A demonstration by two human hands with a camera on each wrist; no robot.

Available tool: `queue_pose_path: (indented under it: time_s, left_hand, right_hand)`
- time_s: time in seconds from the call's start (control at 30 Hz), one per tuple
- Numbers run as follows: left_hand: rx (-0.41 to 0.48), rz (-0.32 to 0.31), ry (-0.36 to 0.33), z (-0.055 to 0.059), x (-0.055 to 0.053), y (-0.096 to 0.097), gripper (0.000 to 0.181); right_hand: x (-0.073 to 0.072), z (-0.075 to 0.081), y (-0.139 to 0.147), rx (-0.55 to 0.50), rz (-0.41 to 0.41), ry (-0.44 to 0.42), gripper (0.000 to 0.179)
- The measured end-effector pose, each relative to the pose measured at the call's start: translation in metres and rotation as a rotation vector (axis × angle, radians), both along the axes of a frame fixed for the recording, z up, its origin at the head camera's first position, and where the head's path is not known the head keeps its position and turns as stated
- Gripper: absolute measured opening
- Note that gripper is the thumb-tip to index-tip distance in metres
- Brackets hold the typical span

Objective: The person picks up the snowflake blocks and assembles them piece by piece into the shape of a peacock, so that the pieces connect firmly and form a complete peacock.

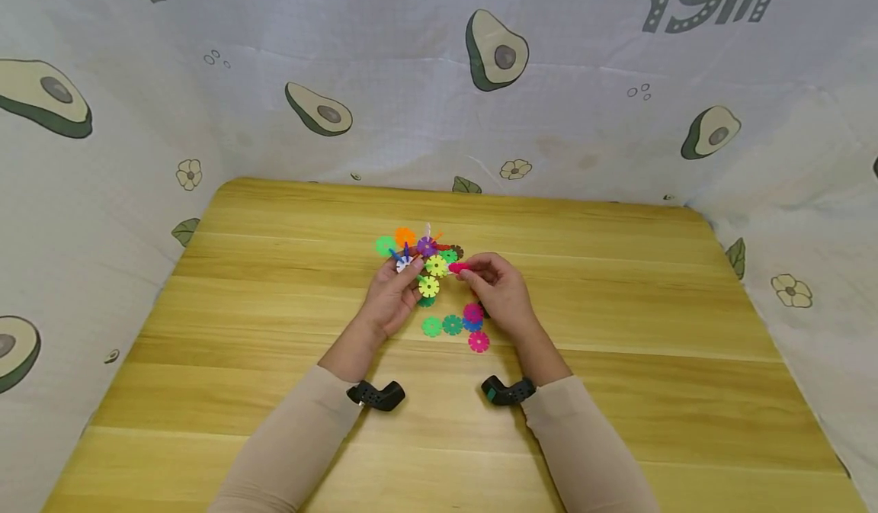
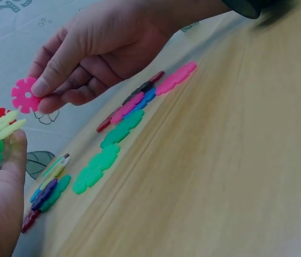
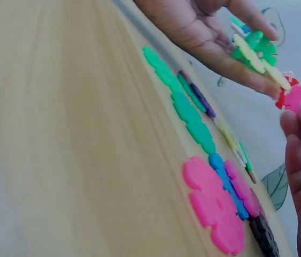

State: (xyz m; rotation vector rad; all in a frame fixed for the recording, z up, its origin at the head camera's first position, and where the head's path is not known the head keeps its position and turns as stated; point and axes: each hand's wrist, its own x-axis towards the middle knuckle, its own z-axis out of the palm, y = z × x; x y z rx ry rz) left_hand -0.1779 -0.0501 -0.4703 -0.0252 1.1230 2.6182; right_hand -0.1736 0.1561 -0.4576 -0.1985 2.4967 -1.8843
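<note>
Clock read from the head view, held cluster at centre. Avocado-print cloth [image 1: 411,63] hung across 12; wood-grain table [image 1: 686,421] ran beneath the work. Left sleeve [image 1: 295,440] came in from between 7 and 8, right sleeve [image 1: 586,444] from between 4 and 5, likely angled so both hands could meet in view.

Left hand [image 1: 391,296], at 8: gripped the cluster, thumb uppermost, seemingly to steady it and leave the 3 o'clock side reachable. Right hand [image 1: 506,292], toward 4: thumb and fingers pinched a pink notched disc by its edge, probably to keep the other slots free.

Cluster of interlocked notched discs [image 1: 436,266]: held up off the table, as the wrist views showed.

Loose discs lay flat below, apparently within easy reach: light green disc [image 1: 431,326] at 6, teal disc [image 1: 452,325] between 5 and 6, blue disc [image 1: 472,326] and loose pink disc [image 1: 479,341] at 5.

Pinched pink disc [image 1: 457,267]: at 3, just beside the cluster; could not tell whether they touched.
</note>
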Motion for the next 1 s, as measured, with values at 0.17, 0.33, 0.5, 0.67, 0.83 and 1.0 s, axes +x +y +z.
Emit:
queue_pose_path:
  time_s: [0.17, 0.33, 0.5, 0.67, 0.83, 1.0]
  left_hand:
    - [0.01, -0.021, 0.008, 0.001, 0.0, 0.002, 0.017]
    - [-0.003, -0.047, 0.011, 0.002, 0.001, 0.002, 0.018]
    - [-0.049, -0.073, 0.013, 0.002, 0.001, 0.0, 0.023]
    - [-0.083, -0.079, 0.022, 0.002, 0.001, -0.002, 0.027]
    - [-0.03, 0.008, 0.028, 0.002, 0.0, -0.001, 0.026]
    - [0.049, 0.138, 0.013, 0.003, -0.002, -0.001, 0.027]
  right_hand:
    - [-0.001, -0.003, -0.003, -0.05, -0.024, 0.036, 0.016]
    - [0.0, -0.004, -0.004, -0.061, -0.02, 0.044, 0.013]
    - [0.001, -0.005, -0.004, -0.02, -0.017, 0.11, 0.012]
    - [0.001, -0.006, -0.007, -0.01, -0.005, 0.155, 0.01]
    - [0.002, -0.005, -0.016, -0.012, -0.012, 0.085, 0.027]
    - [0.006, -0.008, -0.03, 0.215, 0.004, 0.06, 0.035]
